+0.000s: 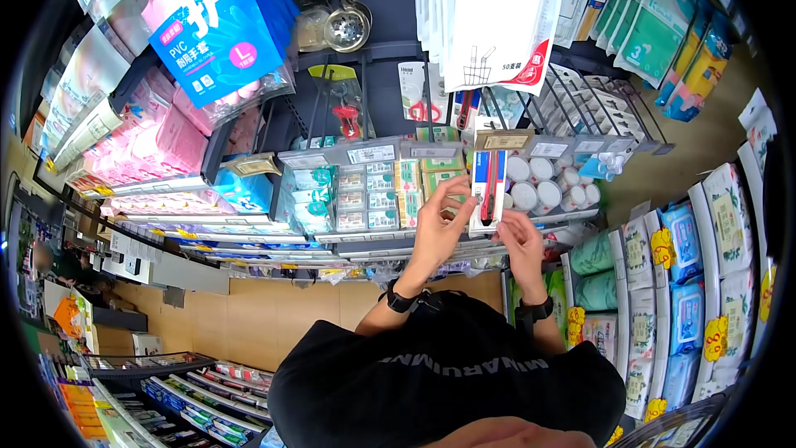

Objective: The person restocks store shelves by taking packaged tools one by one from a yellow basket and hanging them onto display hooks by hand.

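Note:
A packaged utility knife, red and black on a blue and white card, is upright in front of me. My left hand is closed on the card's left edge, thumb in front. At the lower right corner, my right hand pinches the card with thumb and fingertips. Just behind the card's top is a hook rail with a price tag. Another packaged knife hangs above, beside red-handled scissors on a card.
White-lidded round tubs and small boxes fill the shelf behind my hands. Metal hooks jut out above. A blue glove pack hangs upper left, a white bag above. Wipes packs line the right shelf. A person is far left.

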Tool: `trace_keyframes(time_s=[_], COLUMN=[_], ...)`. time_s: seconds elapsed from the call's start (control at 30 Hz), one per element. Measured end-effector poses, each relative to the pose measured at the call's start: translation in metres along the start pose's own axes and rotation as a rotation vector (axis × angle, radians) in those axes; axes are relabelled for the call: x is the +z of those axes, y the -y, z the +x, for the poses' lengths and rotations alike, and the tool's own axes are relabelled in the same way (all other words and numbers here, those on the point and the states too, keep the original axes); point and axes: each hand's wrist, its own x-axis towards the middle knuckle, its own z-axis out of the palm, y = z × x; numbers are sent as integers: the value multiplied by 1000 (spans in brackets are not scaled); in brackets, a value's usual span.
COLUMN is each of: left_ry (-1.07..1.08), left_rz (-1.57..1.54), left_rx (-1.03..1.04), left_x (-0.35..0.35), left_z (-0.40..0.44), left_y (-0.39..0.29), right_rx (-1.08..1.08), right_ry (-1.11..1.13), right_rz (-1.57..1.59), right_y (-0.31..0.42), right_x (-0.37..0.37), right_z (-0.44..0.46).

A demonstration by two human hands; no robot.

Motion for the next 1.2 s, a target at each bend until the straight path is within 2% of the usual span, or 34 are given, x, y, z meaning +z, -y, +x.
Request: trace_keyframes(time_s=[0.2,0.57,0.77,0.83,0.97,1.07,1.13,1.2], left_ry=[-90,-148,-200,-217,-228,-225,-228,-230], left_rz=[56,75,88,86,109,114,93,-57], left_rx=[86,44,32,36,-4,1,10,-61], left_x=[-7,-28,-30,-29,-21,-11,-2,8], left_z=[1,-28,-48,-56,-75,-94,-110,-128], left_y=[7,10,9,10,9,10,7,1], right_rx=[-29,-89,-79,-52,-26,61,124,180], right_ry=[-36,-14,27,41,77,181,369,389], right_rz=[61,4,-16,62,26,-24,14,27], right_y=[-13,-73,-85,-84,-96,-61,-51,-37], right_x=[8,7,5,6,-7,-6,-17,-32], right_z=[42,129,139,131,102,41,2,-38])
